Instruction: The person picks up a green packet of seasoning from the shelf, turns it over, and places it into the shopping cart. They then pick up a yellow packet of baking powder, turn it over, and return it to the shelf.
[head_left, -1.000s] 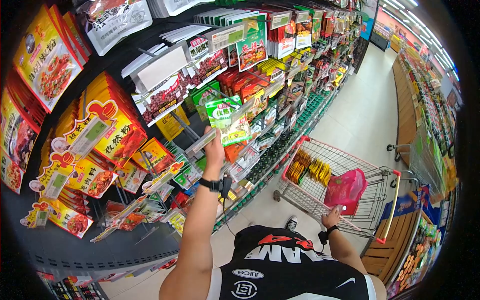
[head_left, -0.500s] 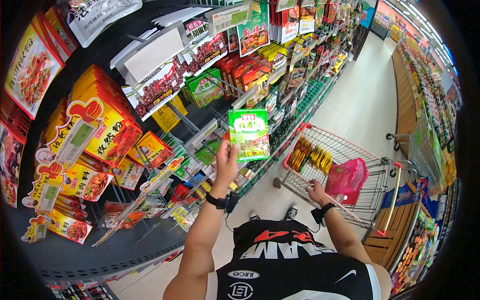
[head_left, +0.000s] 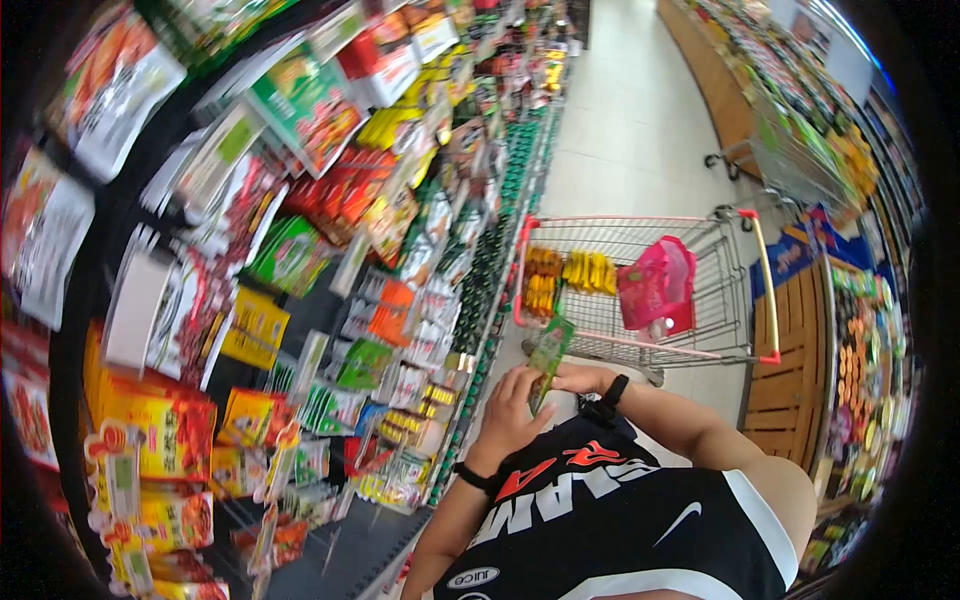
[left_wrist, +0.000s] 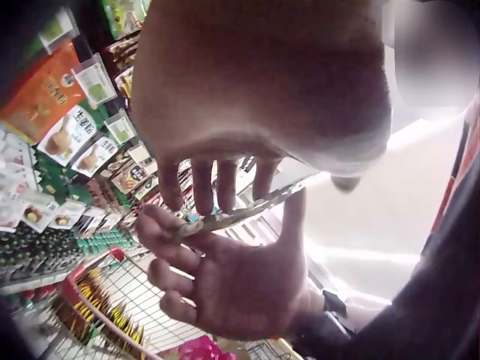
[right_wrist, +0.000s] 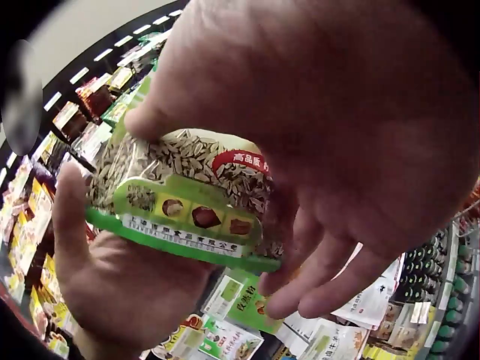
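Note:
A green-edged packet of cumin seeds (right_wrist: 187, 172) is held between both hands, in front of the black sports top. My left hand (head_left: 512, 415) grips it from the shelf side; in the left wrist view its fingers (left_wrist: 202, 187) lie along the packet, which shows edge-on. My right hand (head_left: 583, 378) holds the packet from the cart side. In the right wrist view the right thumb (right_wrist: 146, 120) presses on its clear front, where the seeds and a red label show. The left palm (right_wrist: 142, 289) lies under the packet's green bottom edge.
A shopping cart (head_left: 640, 350) stands ahead, with several yellow-and-brown packets (head_left: 590, 272) and a pink bag (head_left: 655, 285) inside. Shelves of hanging seasoning packets (head_left: 160, 430) line the left. A wooden slatted stand (head_left: 790, 350) is on the right. The aisle floor (head_left: 625, 120) runs ahead.
The left hand took the green packet from the rack and brought it down in front of the body. The right hand left the cart side and joined it on the packet. The view swung right.

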